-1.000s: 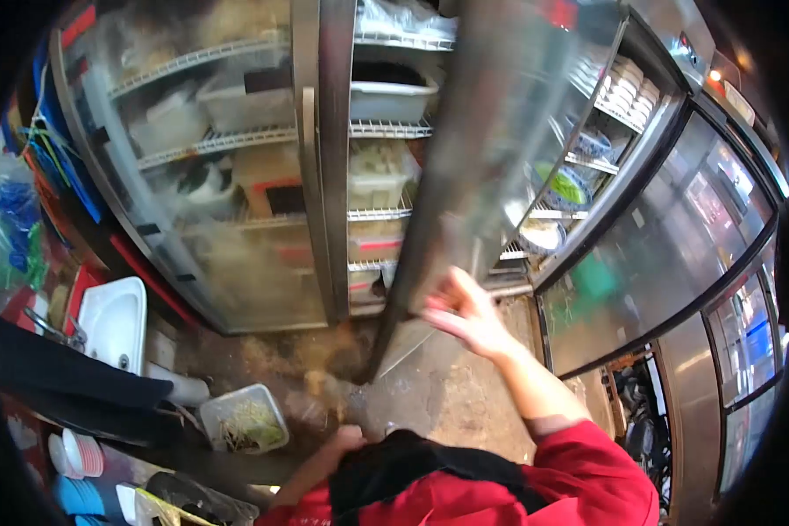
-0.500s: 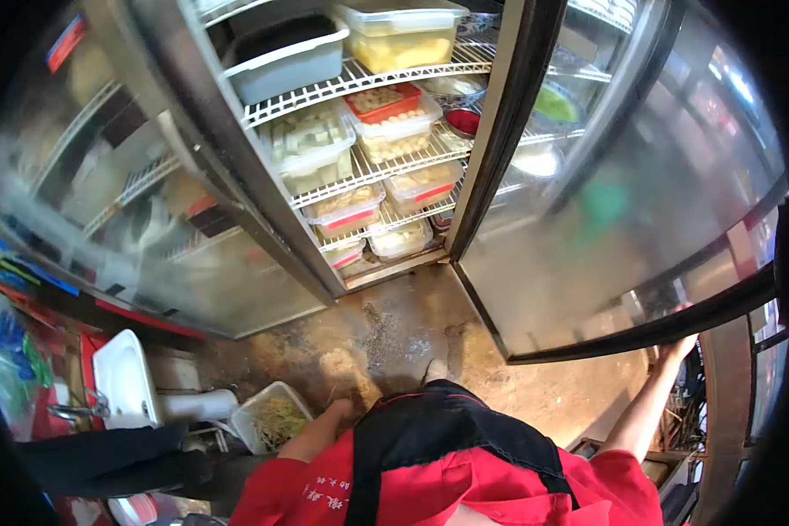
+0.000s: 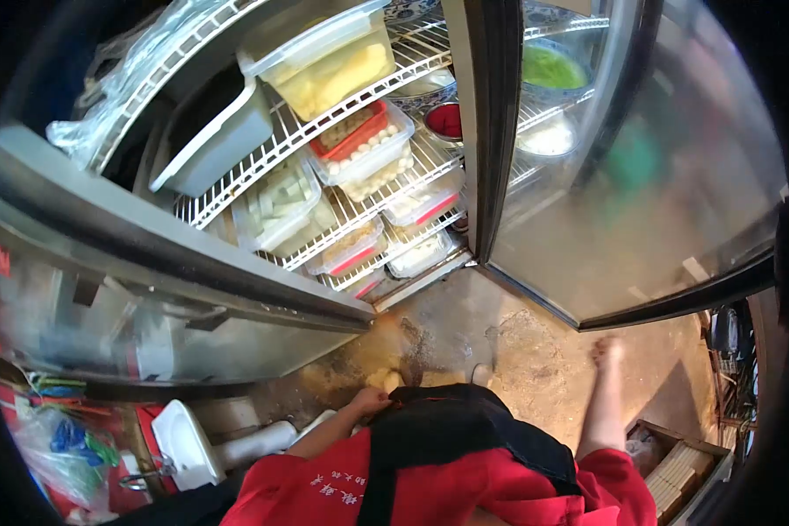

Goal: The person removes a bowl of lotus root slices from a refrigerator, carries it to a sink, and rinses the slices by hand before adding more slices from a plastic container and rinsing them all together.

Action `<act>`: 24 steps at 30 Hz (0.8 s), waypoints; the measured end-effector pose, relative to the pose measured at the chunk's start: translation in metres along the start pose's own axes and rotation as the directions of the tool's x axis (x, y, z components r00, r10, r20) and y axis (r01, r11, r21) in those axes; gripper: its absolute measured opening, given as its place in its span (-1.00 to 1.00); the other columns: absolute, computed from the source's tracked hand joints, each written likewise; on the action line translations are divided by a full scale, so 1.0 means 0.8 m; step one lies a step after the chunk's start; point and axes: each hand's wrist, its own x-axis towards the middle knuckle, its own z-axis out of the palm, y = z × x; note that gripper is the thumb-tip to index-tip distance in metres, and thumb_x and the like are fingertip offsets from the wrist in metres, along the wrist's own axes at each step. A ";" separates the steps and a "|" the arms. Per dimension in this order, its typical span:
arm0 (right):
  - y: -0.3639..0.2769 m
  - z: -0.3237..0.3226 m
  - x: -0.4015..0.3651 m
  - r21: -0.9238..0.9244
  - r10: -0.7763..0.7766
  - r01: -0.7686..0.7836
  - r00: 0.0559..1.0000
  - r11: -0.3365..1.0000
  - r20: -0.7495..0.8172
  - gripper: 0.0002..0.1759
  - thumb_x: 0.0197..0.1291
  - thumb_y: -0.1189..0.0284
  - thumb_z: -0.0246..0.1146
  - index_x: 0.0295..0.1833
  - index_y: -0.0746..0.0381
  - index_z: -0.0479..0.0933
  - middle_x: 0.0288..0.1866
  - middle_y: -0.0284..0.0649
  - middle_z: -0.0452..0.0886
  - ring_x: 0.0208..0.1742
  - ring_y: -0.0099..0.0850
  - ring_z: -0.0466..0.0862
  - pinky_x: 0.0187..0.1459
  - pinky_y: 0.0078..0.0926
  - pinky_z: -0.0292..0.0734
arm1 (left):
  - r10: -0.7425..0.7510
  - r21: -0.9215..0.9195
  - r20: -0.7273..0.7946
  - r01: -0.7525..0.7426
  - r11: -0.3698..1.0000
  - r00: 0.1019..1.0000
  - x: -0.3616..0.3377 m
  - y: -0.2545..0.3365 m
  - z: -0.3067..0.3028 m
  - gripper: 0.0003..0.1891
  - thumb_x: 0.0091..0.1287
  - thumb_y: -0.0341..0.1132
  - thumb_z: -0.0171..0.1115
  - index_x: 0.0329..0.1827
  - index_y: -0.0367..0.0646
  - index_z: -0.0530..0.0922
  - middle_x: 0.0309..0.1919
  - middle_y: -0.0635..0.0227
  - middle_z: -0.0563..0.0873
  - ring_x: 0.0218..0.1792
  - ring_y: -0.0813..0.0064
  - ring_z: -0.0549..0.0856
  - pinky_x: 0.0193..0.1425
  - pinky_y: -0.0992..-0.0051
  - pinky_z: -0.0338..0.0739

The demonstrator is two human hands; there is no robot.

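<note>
A sink point(image 3: 187, 443) stood left. A grey tub point(image 3: 223, 145) sat at the shelf's point(image 3: 412, 79) front edge, a yellow-filled tub point(image 3: 333, 74) beside it. The left hand point(image 3: 373, 401) was near the apron point(image 3: 460, 421), the right hand point(image 3: 607, 350) just below the open right door's point(image 3: 693, 210) bottom edge; I could not tell whether either's fingers were closed.

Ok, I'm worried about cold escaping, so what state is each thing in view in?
Right fridge door: wide open
Left fridge door: appears shut
Red tub: uncovered, filled
Bowl with red contents: uncovered
Lower-right box: open, brown items inside
Left hand: low, grip unclear
Right hand: blurred, grip unclear
</note>
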 end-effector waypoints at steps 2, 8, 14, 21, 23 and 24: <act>0.008 0.180 -0.185 -0.354 0.204 -0.162 0.975 0.921 0.086 -0.77 0.20 0.30 0.06 -0.22 0.23 0.50 -0.38 -0.17 0.57 -0.41 -0.30 0.56 -0.36 -0.27 0.50 | -0.035 0.055 0.024 0.034 0.998 0.999 0.004 -0.024 -0.032 -0.66 0.17 -0.05 0.21 -0.24 -0.17 0.61 -0.34 0.18 0.70 -0.27 0.23 0.68 -0.18 0.35 0.54; 0.081 0.472 -0.351 -0.428 0.516 -0.314 0.677 0.847 0.525 -0.80 0.25 0.25 0.18 -0.13 0.13 0.49 -0.46 -0.43 0.56 -0.53 -0.64 0.51 -0.57 -0.71 0.37 | -0.063 0.040 -0.099 0.067 0.997 0.993 0.019 -0.103 -0.147 -0.70 0.21 -0.12 0.20 -0.17 -0.15 0.60 -0.31 0.21 0.71 -0.23 0.29 0.69 -0.14 0.34 0.54; 0.155 0.703 -0.357 -0.272 0.434 -0.341 0.644 0.900 0.630 -0.54 0.09 0.10 0.30 0.02 0.13 0.48 -0.18 -0.34 0.52 -0.14 -0.47 0.49 -0.16 -0.41 0.45 | -0.008 -0.045 0.002 0.008 0.999 1.000 0.017 -0.129 -0.237 -0.72 0.24 -0.19 0.21 -0.08 -0.16 0.56 -0.30 0.23 0.70 -0.23 0.35 0.68 -0.07 0.41 0.53; 0.199 0.830 -0.379 0.091 0.382 -0.520 0.726 0.850 0.572 -0.45 0.05 0.18 0.33 0.05 0.32 0.44 -0.01 -0.15 0.55 -0.02 -0.25 0.54 -0.13 -0.25 0.50 | 0.111 -0.079 0.160 -0.100 0.992 0.981 0.012 -0.204 -0.245 -0.72 0.23 -0.23 0.24 -0.12 -0.25 0.56 -0.33 0.16 0.67 -0.28 0.37 0.64 -0.14 0.40 0.51; 0.212 0.847 -0.389 0.370 0.216 -0.396 0.871 0.840 0.441 -0.52 0.00 0.30 0.38 0.00 0.33 0.47 -0.17 -0.16 0.61 -0.23 -0.26 0.63 -0.26 -0.24 0.56 | 0.129 -0.110 0.144 -0.113 0.988 0.981 0.004 -0.184 -0.255 -0.73 0.23 -0.25 0.24 -0.14 -0.27 0.56 -0.34 0.16 0.66 -0.30 0.38 0.64 -0.15 0.39 0.52; 0.205 0.849 -0.390 0.385 0.212 -0.393 0.876 0.835 0.434 -0.52 0.00 0.30 0.38 0.00 0.33 0.47 -0.17 -0.16 0.61 -0.23 -0.26 0.63 -0.26 -0.24 0.56 | 0.097 -0.082 0.207 -0.081 0.993 0.974 0.002 -0.152 -0.270 -0.74 0.24 -0.27 0.24 -0.13 -0.28 0.56 -0.31 0.16 0.66 -0.28 0.39 0.64 -0.13 0.40 0.52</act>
